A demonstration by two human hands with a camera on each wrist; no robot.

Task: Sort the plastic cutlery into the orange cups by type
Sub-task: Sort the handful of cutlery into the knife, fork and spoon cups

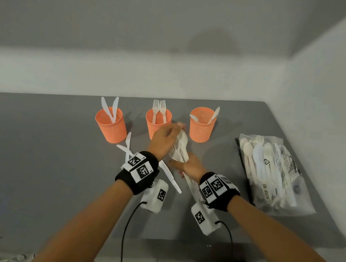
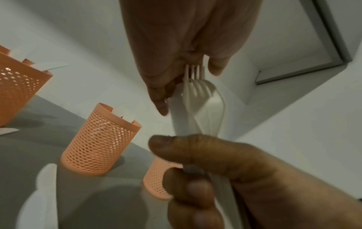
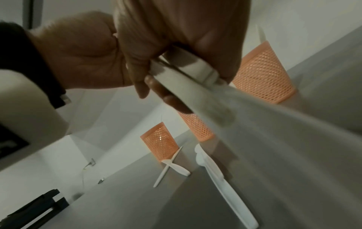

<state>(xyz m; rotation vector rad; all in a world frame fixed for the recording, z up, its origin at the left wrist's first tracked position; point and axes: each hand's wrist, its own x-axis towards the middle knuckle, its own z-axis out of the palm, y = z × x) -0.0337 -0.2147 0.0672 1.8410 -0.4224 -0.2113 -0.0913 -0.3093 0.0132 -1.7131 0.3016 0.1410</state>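
The right hand (image 1: 192,166) grips a bundle of white plastic cutlery (image 1: 180,147) by the handles, above the grey table (image 1: 39,149) before three orange mesh cups (image 1: 202,125); the left hand (image 1: 165,138) pinches the bundle's top ends

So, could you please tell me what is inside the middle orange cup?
Two white forks stand tines-up in the middle orange cup. The left hand covers its lower front, and their handle ends inside are hidden.
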